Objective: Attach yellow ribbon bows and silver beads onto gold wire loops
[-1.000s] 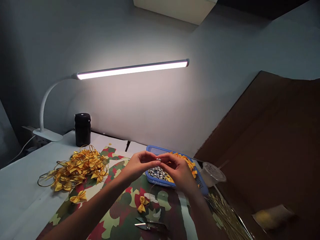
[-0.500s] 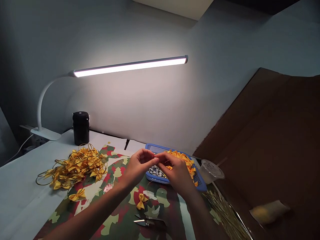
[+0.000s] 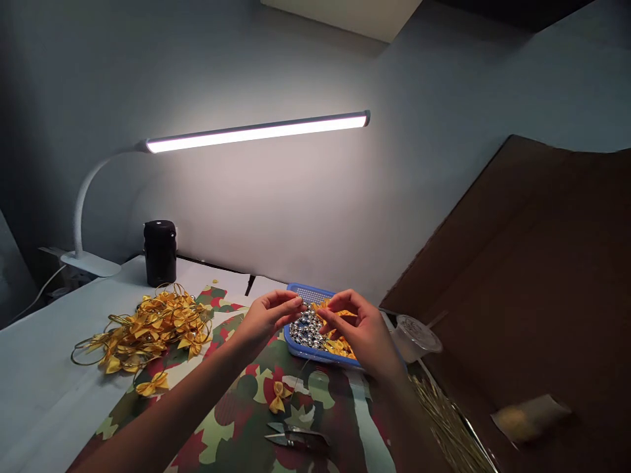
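Note:
Thumb and fingertips of my left hand [image 3: 271, 314] are pinched together above the left side of a blue basket [image 3: 315, 358]; whatever they hold is too small to make out. To its right, my right hand [image 3: 362, 328] is also closed in a pinch over the basket, its content not clear. The two hands are a short way apart. Silver beads [image 3: 308, 328] fill the basket's left part, and yellow ribbon bows [image 3: 340, 345] lie beside them. A single yellow bow [image 3: 279, 397] rests on the mat below, a thin line running up from it.
Small snips [image 3: 296, 435] lie on the patterned mat [image 3: 231, 407]. At left is a heap of yellow bows with looped ties [image 3: 152, 325], near a black flask [image 3: 160, 253] and a clamp lamp [image 3: 93, 263]. A plastic cup [image 3: 417, 335] and golden stems [image 3: 448, 420] are at right.
My hands have come apart from each other, the right one shifting right and the left slightly left. More of the beads now shows between them.

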A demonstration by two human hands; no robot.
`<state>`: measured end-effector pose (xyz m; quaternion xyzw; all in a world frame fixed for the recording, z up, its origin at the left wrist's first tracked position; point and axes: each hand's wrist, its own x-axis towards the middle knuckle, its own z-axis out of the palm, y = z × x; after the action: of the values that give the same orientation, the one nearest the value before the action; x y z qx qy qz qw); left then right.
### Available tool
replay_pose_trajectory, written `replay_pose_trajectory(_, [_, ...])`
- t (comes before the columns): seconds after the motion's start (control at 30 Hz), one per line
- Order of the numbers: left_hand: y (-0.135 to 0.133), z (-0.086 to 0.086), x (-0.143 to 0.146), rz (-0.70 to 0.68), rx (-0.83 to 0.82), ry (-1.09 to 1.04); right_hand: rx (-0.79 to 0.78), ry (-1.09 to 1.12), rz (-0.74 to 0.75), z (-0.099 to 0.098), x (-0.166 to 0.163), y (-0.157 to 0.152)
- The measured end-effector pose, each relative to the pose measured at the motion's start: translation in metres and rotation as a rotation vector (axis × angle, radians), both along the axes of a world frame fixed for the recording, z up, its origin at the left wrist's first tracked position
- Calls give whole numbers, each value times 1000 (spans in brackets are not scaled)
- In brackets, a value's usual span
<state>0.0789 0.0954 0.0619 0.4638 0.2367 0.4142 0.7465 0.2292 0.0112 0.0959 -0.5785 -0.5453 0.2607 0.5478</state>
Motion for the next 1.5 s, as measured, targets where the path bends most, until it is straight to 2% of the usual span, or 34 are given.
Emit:
replay_pose_trajectory(0.23, [3,-5,0,-50,-21,43,-91,60,45,-5,5,3])
replay_pose_trajectory(0.4, [5,-3,-2,-86,-17,86,-98,99,29,-5,7,3])
replay_pose_trajectory(0.63, [-4,7,-8,-379,54,236,-52,213,-12,-3,5,7])
replay_pose_trajectory(0.73, [-8,7,-8,-431,86,264,-38,251,-15,-3,3,8])
replay_pose_trajectory(1.13, [-3,9,-7,-282,28,181,8,298,40,-2,2,7])
replay_pose_trajectory(1.5, [-4,13,-7,-215,13,123,54,262,114,-4,2,4])
